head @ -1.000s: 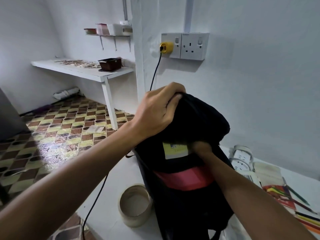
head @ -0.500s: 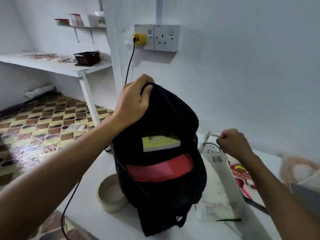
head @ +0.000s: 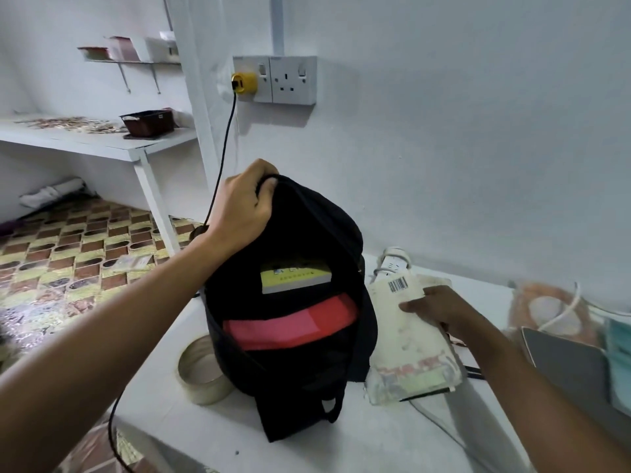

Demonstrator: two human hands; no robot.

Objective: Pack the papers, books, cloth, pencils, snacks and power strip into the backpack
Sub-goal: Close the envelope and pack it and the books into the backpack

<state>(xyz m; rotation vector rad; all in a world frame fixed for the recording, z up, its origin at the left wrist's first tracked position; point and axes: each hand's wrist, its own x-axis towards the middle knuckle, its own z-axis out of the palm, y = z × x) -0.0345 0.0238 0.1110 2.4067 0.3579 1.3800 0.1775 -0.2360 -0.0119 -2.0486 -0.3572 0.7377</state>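
backpack (head: 293,322) open, left hand (head: 244,208) holding | right hand (head: 435,308) gripping book (head: 406,339) | tape roll (head: 201,370) beside

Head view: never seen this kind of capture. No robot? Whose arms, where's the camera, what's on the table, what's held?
There is no robot here. A person wears one wide-angle camera on the head, looking forward and down, so both arms come in from the bottom edge.

The left hand grips the top rim of the black fabric backpack, holding it open and upright on the white table. Inside show a yellow-covered book and a red folder.

The right hand holds a pale, worn book with a barcode beside the backpack's right side.

Also on the table: a roll of tape left of the backpack and a white power strip behind the pale book. Things at the far right are too blurred to name.
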